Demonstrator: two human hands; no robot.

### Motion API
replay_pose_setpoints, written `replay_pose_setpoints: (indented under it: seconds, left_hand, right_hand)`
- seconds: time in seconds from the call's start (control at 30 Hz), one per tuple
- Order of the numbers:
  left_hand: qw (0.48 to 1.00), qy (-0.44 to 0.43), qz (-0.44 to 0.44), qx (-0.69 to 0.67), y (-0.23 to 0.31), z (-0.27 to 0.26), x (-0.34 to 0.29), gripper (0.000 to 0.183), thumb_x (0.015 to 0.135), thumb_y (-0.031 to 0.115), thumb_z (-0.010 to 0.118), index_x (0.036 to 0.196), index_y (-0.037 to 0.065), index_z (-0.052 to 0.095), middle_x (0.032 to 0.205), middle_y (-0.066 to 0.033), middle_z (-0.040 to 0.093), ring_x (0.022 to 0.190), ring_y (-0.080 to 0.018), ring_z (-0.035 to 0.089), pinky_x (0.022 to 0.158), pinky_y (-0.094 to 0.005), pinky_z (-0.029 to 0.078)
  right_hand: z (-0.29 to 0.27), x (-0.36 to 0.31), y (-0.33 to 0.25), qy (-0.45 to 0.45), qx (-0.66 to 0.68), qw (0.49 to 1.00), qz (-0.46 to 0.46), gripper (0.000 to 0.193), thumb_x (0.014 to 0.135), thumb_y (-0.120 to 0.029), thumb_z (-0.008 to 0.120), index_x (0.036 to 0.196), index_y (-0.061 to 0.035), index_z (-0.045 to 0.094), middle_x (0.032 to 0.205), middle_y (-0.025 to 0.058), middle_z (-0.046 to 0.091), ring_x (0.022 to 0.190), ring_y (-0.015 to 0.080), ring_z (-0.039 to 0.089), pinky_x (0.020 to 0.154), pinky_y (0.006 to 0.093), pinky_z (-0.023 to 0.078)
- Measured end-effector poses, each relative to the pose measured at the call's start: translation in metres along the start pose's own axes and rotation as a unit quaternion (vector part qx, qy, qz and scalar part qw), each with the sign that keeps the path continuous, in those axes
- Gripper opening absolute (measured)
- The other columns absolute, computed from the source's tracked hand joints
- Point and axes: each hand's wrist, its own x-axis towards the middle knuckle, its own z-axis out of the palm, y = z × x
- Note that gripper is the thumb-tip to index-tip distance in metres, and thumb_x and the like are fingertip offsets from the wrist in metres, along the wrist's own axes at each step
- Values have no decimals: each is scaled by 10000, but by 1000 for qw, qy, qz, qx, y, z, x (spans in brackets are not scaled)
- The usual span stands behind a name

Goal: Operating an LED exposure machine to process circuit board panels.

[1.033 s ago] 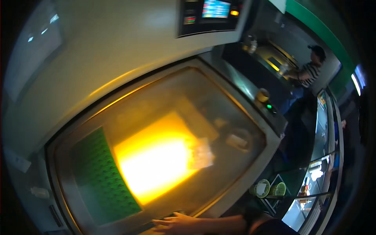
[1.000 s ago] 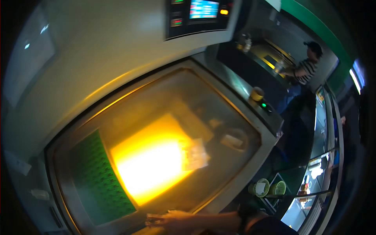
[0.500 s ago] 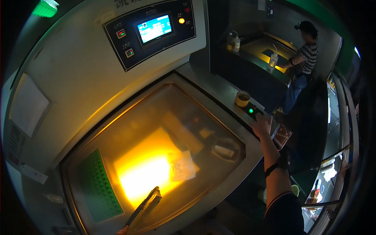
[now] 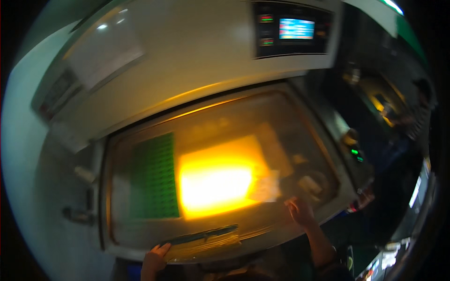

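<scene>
Right, leftmost: green patterned rectangular sheet [image 4: 155, 175], well apart from the grey metal-framed table's [image 4: 345, 186] front edge. Left hand [image 4: 156, 256] touches a long dark strip with yellowish film [image 4: 206, 235] along that edge; blur, can't tell grip. Gap, then glowing yellow panel [image 4: 215, 187], detail washed out. Right hand [image 4: 301, 212] half-curled near it; pinch unclear.

Right hand [image 4: 300, 211] — blurred, screen [image 4: 296, 29] — unreadable

This looks like a dim industrial workshop. A large machine [image 4: 201, 58] with a screened control panel [image 4: 291, 48] rises behind a framed bed [image 4: 324, 143] glowing yellow, and a co-worker [image 4: 420, 119] stands at a yellow-lit counter [image 4: 393, 93].
</scene>
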Motion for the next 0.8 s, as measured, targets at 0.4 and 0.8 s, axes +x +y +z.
replay_pose_setpoints:
  seconds: [0.4,0.8]
  left_hand:
    - [995,97,24,-6,-254,-87,210,584,805,123,660,1376,150,540,1236,-139,654,1119,-391,616,961,-494,493]
    - [987,104,112,-42,-168,-136,402,691,801,21,615,1423,299,497,1234,-193,639,1130,-380,625,926,-507,524]
  right_hand:
    - [111,-210,-157,-2,-15,943,332,226,935,-260,583,1005,-56,651,875,171,657,818,373,651,709,469,533]
    - [162,-153,-275,14,209,878,431,248,937,-268,574,938,-36,661,774,150,665,726,295,663,620,420,531]
